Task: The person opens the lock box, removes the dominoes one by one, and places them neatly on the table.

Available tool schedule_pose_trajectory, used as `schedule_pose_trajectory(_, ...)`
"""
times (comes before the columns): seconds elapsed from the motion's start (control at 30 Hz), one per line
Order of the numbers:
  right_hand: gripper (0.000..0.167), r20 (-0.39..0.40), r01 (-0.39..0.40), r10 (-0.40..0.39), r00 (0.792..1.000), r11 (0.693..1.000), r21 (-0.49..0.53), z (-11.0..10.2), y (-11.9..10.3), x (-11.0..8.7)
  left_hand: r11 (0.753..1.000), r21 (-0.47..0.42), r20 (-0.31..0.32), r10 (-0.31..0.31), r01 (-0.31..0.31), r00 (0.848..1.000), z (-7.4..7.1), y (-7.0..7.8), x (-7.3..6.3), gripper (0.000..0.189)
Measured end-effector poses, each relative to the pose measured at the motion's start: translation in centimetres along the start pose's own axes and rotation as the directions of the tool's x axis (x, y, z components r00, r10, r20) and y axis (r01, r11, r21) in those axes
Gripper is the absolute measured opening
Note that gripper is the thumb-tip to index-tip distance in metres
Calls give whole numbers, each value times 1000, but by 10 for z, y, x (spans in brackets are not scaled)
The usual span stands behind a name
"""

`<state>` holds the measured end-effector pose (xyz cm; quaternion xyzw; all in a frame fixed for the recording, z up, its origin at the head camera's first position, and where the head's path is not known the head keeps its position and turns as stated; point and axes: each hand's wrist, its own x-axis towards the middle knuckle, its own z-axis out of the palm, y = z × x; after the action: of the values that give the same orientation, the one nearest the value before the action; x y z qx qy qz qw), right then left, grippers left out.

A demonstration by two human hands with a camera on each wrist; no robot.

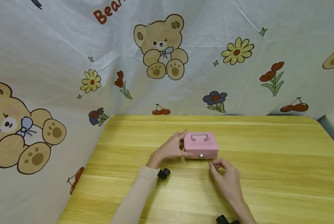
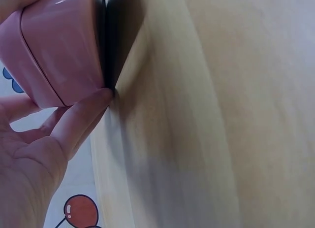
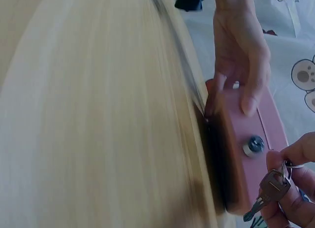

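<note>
A pink cash box (image 1: 209, 145) with a wire handle (image 1: 199, 135) on its lid sits on the wooden table. My left hand (image 1: 172, 147) grips its left end, with the thumb on the front face and the other fingers along the side. A round silver lock (image 3: 254, 146) stands out from the front. Close to the lock, my right hand (image 1: 226, 178) pinches a small metal key (image 3: 274, 186) on a ring (image 3: 295, 165) between thumb and fingers. In the right wrist view the key hangs below those fingertips, apart from the lock.
Pale wood tabletop (image 1: 267, 174) extends around the box on all sides. Behind and to the left hangs a white cloth (image 1: 200, 28) printed with bears and flowers. Black wrist-camera mounts (image 1: 164, 174) sit at both wrists.
</note>
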<state>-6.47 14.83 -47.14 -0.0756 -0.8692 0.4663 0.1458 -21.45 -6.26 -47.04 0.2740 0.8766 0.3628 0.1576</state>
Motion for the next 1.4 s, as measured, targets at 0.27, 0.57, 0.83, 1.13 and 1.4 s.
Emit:
schedule_pose_trajectory(0.27,11,-73,-6,4,997,1000,-29,21,-8,1,1000,-6,11,-4,4,1000,-4,0,5,120)
schedule_pose_trajectory(0.57,12,-121,57,-60,991,998,-32,27,-9,6,999,-42,12,-15,15,1000,-6,0,6,118)
schedule_pose_trajectory(0.83,12,-186,112,-118,975,993,-41,33,-11,6,999,-42,21,-15,16,1000,-7,-2,8,118)
schedule_pose_trajectory(1.13,10,-261,194,-221,940,973,-127,41,-14,7,999,-50,28,-20,21,999,-8,1,8,116)
schedule_pose_trajectory(1.4,10,-260,228,-287,922,945,-234,48,-15,13,999,-25,34,-25,26,999,-10,2,8,115)
